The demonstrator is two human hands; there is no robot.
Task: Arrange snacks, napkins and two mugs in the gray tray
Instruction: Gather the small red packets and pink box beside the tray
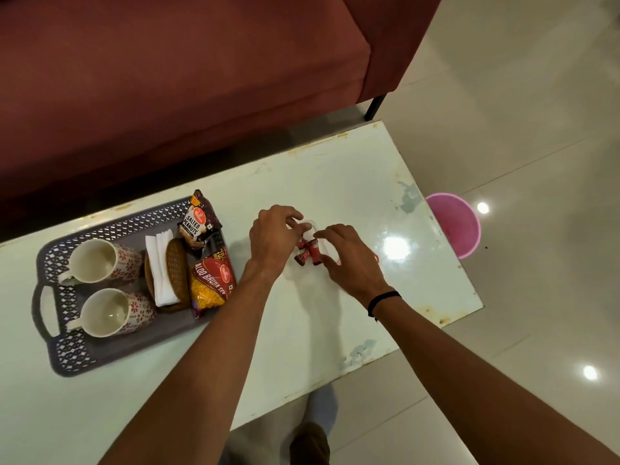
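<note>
White table scuffed, on glossy tile floor; maroon sofa behind; both hands' grip unclear.

Pale glossy table, chipped and rust-spotted along edges, lies under hands. Dark red sofa beyond hands, filling far left; black sofa leg beyond right hand, standing on floor. Cream tiled floor right of right hand, shiny, carrying round reflections of ceiling lights. Pink bucket on floor just past table edge, right of right hand.
</note>
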